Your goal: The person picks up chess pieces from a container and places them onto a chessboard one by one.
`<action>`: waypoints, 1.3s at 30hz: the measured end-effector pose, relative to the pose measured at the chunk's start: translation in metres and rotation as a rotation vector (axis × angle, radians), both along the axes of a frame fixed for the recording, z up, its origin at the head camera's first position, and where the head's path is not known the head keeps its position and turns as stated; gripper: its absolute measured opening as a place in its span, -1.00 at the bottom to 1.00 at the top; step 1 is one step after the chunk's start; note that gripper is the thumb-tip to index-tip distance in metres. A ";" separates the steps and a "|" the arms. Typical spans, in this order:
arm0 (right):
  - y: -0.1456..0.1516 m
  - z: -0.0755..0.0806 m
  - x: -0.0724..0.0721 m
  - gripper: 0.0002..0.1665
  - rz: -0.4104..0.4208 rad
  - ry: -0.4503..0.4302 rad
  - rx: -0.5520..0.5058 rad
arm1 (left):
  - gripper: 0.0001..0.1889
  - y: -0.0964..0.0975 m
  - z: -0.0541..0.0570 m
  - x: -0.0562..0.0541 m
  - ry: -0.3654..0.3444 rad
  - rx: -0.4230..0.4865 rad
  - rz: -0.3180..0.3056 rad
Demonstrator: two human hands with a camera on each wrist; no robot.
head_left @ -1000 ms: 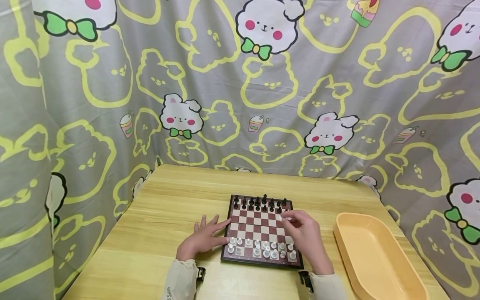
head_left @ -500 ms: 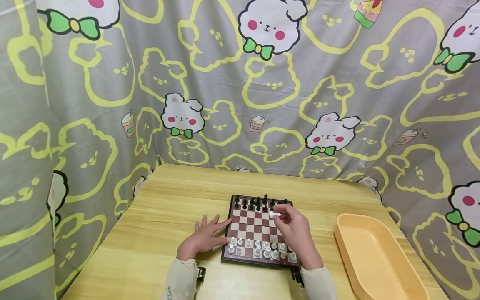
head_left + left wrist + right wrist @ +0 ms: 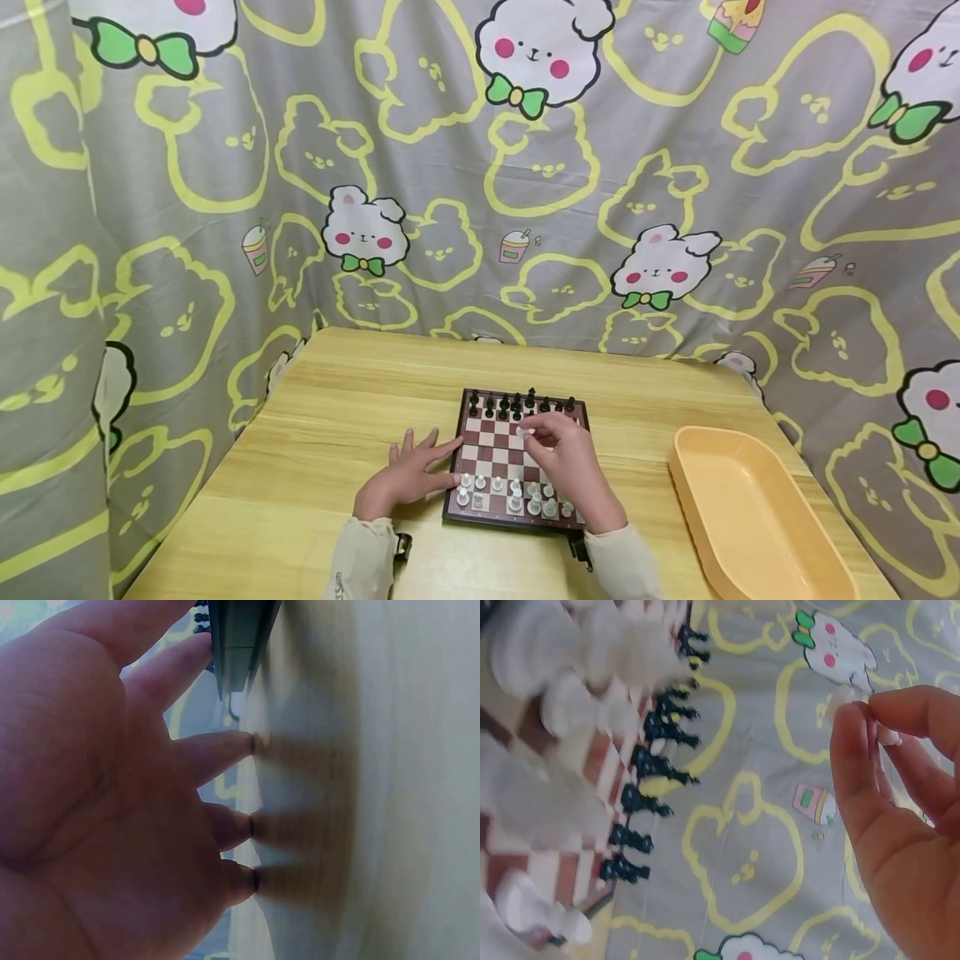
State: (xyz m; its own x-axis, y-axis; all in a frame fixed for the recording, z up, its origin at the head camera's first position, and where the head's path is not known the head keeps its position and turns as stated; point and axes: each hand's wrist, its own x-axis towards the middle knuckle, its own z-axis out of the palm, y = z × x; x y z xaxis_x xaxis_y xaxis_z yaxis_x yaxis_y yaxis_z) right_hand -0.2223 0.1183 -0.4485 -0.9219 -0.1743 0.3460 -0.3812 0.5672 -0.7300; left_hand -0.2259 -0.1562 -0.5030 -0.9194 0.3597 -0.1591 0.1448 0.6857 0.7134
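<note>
In the head view a small chessboard (image 3: 486,455) lies on the table, white pieces (image 3: 515,498) on its near rows and black pieces (image 3: 503,407) on its far rows. My right hand (image 3: 573,468) pinches a white chess piece (image 3: 524,432) between thumb and fingertips, above the board's far half. The piece is tilted on its side; its kind is too small to tell. Fingers spread, my left hand (image 3: 407,477) rests at the board's left edge. The left wrist view shows thumb and index finger touching the board's side (image 3: 238,652), other fingertips on the table.
An orange-yellow plastic tray (image 3: 678,475) stands on the wooden table (image 3: 300,450), right of the board. A grey curtain (image 3: 442,179) with cartoon prints hangs behind and at both sides. White pieces stand close below my right hand.
My right hand has moved left over the board, carrying the white chess piece from near the right edge towards the middle. My left hand has stayed in place.
</note>
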 end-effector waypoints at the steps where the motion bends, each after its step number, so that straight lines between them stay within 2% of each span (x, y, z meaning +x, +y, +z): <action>1: -0.002 -0.001 0.001 -0.76 0.017 -0.007 0.012 | -0.28 0.000 0.000 0.000 0.001 -0.001 0.000; 10: -0.015 -0.013 0.009 -0.85 0.186 -0.056 0.134 | -0.28 0.000 -0.001 -0.001 0.005 -0.018 0.000; 16: -0.012 -0.019 0.014 -0.86 0.176 -0.045 0.213 | -0.29 0.000 -0.001 -0.002 0.003 -0.019 -0.002; 29: -0.014 -0.035 0.020 -0.87 0.293 -0.028 0.248 | -0.29 0.000 0.001 -0.001 -0.001 -0.019 0.012; 39: -0.017 -0.039 0.022 -0.89 0.309 -0.031 0.258 | -0.29 0.000 0.001 -0.001 -0.010 -0.018 0.006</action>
State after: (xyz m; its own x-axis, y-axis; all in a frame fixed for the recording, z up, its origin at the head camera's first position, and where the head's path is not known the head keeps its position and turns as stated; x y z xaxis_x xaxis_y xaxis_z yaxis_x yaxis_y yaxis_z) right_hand -0.2006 0.1009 -0.4870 -0.8216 -0.5227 0.2273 -0.5428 0.5956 -0.5922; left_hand -0.2268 -0.1562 -0.5024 -0.9198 0.3513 -0.1750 0.1336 0.6995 0.7021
